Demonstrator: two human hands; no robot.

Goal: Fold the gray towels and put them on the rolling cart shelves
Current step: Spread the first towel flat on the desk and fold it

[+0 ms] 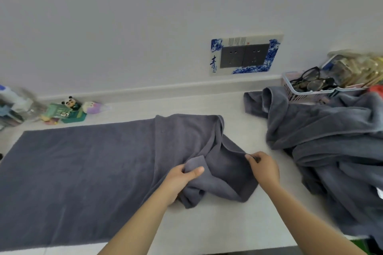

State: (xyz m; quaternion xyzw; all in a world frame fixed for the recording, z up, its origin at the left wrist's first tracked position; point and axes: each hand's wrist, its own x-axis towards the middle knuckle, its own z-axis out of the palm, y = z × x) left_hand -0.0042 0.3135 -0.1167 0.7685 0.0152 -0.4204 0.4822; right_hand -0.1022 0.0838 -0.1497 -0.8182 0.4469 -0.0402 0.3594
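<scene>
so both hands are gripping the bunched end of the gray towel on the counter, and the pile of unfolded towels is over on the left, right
Not quite. The pile of unfolded towels is on the right of the counter, not the left, as the head view shows. The rest holds: the left hand and right hand both grip the bunched end of the gray towel spread on the counter.
</scene>
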